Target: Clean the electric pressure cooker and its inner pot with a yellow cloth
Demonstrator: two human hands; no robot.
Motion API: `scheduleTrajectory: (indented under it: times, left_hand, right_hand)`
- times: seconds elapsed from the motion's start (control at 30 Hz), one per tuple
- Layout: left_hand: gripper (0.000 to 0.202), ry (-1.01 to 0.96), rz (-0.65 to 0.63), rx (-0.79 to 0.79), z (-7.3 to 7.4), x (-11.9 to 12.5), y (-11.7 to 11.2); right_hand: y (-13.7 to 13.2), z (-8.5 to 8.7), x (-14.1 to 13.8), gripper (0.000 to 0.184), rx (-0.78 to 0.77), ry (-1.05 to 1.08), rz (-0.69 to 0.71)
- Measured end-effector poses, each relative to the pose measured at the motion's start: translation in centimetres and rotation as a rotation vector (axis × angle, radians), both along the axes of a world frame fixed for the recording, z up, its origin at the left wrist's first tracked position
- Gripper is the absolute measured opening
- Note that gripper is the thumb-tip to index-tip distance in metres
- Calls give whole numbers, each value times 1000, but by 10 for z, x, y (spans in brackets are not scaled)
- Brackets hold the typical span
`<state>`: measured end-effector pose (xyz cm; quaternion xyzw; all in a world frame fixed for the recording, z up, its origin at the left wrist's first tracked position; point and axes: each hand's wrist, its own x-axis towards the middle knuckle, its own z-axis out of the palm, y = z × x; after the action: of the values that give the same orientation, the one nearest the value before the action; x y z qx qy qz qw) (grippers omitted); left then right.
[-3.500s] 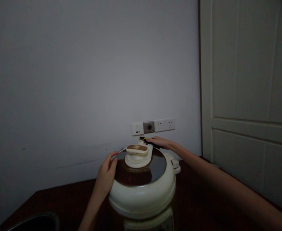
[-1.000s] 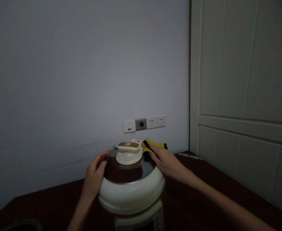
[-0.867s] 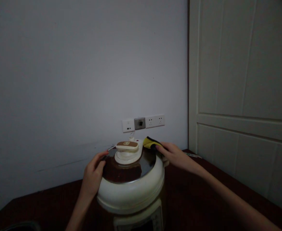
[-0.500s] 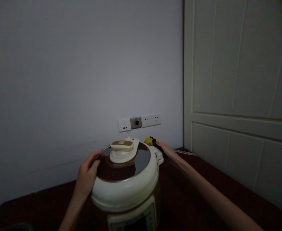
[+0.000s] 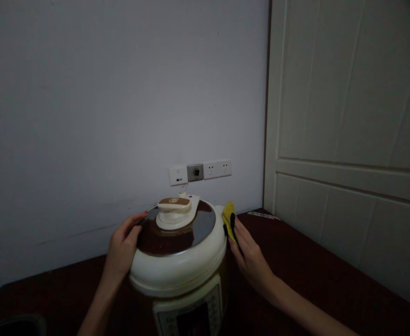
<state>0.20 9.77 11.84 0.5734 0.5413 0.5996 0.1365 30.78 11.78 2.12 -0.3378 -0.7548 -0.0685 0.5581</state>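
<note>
A cream electric pressure cooker [image 5: 180, 275] with a dark brown lid top and a cream knob handle [image 5: 174, 210] stands on a dark wooden table [image 5: 313, 275]. My left hand [image 5: 121, 249] rests on the lid's left rim, fingers curled over its edge. My right hand [image 5: 249, 259] presses a yellow and black cloth [image 5: 229, 220] against the cooker's right side, just below the lid rim.
A row of wall sockets [image 5: 201, 171] sits behind the cooker on the pale wall. A white panelled door [image 5: 348, 130] fills the right. A dark pot's rim [image 5: 12, 324] shows at the bottom left. A small flat strip [image 5: 263, 215] lies by the door.
My right hand has carried the cloth from the lid's back, round its right rim and down onto the cooker's right side. My left hand stays on the left rim.
</note>
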Motion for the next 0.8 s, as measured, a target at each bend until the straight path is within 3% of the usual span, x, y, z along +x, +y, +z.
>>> scheduleTrajectory:
  times: [0.13, 0.23, 0.33, 0.47, 0.67, 0.73, 0.8]
  left_hand:
    - [37, -2, -7, -1, 2, 2, -2]
    - [37, 4, 7, 10, 2, 4, -4]
    - [37, -2, 20, 31, 3, 9, -7]
    - [31, -44, 30, 83, 6, 11, -10]
    - [31, -191, 165, 164, -4, -31, 10]
    - [30, -271, 155, 67, -14, -48, 23]
    - [28, -350, 59, -61, -23, -57, 32]
  right_hand:
    - [7, 13, 6, 57, 21, -89, -22]
    - [3, 29, -6, 53, 9, -15, -20]
    - [-20, 36, -30, 59, 99, -28, 53]
    - [-60, 48, -57, 66, 176, -307, 165]
    - [-81, 102, -110, 62, 91, -735, 303]
    - [-76, 117, -141, 46, 112, -831, 321]
    - [-68, 126, -173, 35, 124, -915, 286]
